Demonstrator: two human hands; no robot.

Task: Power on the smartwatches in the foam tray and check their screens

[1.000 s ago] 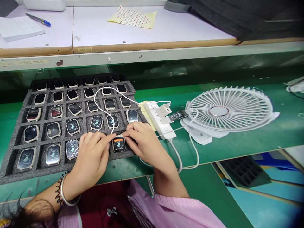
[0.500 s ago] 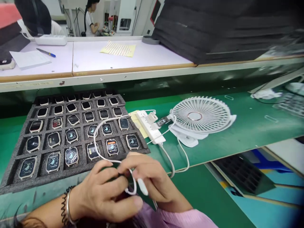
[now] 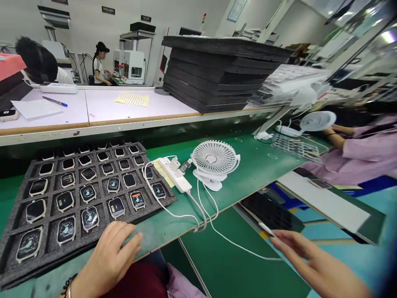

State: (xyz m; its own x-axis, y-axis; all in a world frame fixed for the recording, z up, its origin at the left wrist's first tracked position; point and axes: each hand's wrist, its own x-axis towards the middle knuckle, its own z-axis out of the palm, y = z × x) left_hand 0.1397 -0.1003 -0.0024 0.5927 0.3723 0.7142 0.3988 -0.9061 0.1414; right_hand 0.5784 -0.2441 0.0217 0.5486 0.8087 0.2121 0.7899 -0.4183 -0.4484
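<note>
My left hand [image 3: 108,258] lies palm down at the front edge of a dark grey foam tray [image 3: 102,242], its fingers stretched out and nothing in them. Square smartwatches without straps sit in the tray's compartments, several with lit dials; one watch [image 3: 137,200] shows an orange band. Off to the right, over the lower green surface, my right hand [image 3: 305,256] is closed on a white cable [image 3: 242,247]. A slim white piece [image 3: 266,229] sticks out past its fingertips; whether it is the cable's end I cannot tell.
Behind the tray's right side lie a white power strip [image 3: 175,176] with plugs and a white fan [image 3: 214,158]. A shelf [image 3: 102,111] runs along the back, bearing a stack of black foam [image 3: 214,74]. Another person's pink sleeve [image 3: 361,145] shows at the right.
My hands, together on the white cable before, are now apart. The left has moved down-left beside the tray; the right has drawn the cable far right. The view has swung up and right.
</note>
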